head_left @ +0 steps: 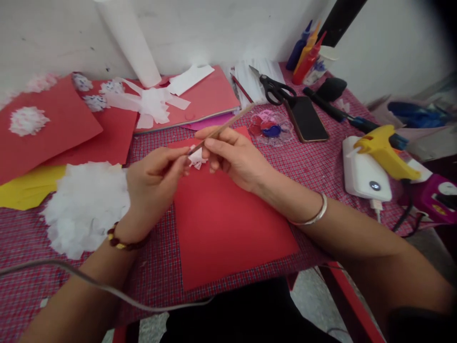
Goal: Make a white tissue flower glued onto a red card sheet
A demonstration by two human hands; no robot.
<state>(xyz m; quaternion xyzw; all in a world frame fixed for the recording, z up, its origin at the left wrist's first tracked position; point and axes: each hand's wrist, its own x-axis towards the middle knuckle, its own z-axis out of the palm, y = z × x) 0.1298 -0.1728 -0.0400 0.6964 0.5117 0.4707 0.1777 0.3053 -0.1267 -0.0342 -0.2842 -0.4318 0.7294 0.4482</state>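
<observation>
My right hand (237, 155) holds a thin paintbrush (228, 124) slantwise, its long handle rising to the right. My left hand (157, 176) is closed, thumb and finger pinched at the brush's lower, dark end. The fingertips partly hide that end. Just behind the fingers, a small white paper flower (197, 158) lies near the top of a red sheet (232, 224). Beyond my right hand is a clear palette (276, 136) with red, pink and blue paint.
A pile of white paper petals (85, 205) lies at left, below red sheets (46, 124) bearing paper flowers. Scissors (273, 88), a phone (307, 119), paint bottles (307, 59), a white power bank (366, 176) and a yellow glue gun (389, 150) are at right. A cable (107, 287) crosses my left forearm.
</observation>
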